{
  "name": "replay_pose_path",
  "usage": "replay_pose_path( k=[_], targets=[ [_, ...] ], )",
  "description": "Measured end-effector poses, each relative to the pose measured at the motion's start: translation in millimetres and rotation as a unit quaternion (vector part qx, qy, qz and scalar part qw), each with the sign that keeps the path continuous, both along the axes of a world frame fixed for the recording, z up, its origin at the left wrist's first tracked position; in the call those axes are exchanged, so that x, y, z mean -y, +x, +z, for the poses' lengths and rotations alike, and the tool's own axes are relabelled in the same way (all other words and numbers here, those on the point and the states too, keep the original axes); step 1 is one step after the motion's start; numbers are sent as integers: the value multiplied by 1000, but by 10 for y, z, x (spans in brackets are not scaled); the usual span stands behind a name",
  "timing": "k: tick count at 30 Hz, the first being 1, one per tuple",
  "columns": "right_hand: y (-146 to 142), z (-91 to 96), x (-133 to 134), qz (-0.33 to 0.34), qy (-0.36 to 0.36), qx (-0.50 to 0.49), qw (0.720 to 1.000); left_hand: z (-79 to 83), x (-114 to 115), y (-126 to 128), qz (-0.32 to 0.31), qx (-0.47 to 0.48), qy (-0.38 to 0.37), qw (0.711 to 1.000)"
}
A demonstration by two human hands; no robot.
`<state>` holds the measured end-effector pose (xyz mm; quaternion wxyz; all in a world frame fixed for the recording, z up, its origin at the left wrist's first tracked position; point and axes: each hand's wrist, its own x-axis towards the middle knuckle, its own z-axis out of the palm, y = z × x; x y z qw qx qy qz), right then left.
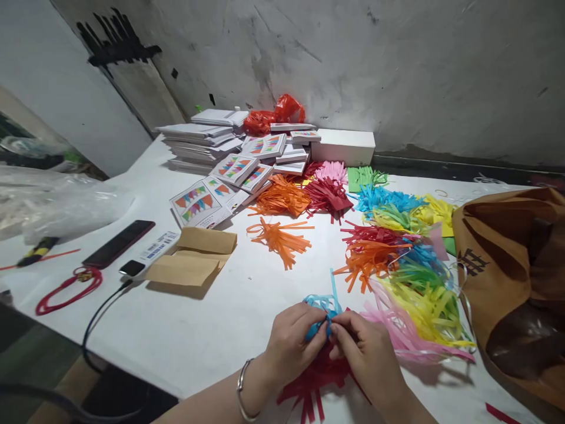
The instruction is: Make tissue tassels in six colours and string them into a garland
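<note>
Near the front of the white table, my left hand [295, 337] and my right hand [364, 347] meet with thumbs and fingertips pinched together. Between them is a light blue paper tassel [314, 330], its strips sticking up past my fingers. Part of the blue tassel is covered by my hands. Below my hands lies a dark red paper tassel [309, 383], its cut strips fanned toward me. Just right of my right hand are pink strips [401, 330], part of a row of tassels in yellow, green, blue, orange and red.
One orange tassel [282, 240] lies mid-table. Behind it are tassel piles [282, 197], printed cards [198, 203], stacked white packs [198, 141] and a white box [344, 146]. A folded brown paper [189, 259], a phone [119, 243] and a cable sit left; a brown bag [494, 259] stands right.
</note>
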<state>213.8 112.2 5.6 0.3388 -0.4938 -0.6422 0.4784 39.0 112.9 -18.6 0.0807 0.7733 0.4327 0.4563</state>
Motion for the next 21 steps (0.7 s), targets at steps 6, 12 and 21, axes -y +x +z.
replay_pose_path(
  k=[6,12,21],
  targets=[
    [7,-98,-11,-14,79,48,996,2,-2,-2,19,-5,-2,1000],
    [-7,-56,-55,-9,-100,-72,992,34,-20,17,-13,10,13,1000],
    [1,-2,-163,21,-273,-257,927,32,-67,-51,-123,11,22,992]
  ],
)
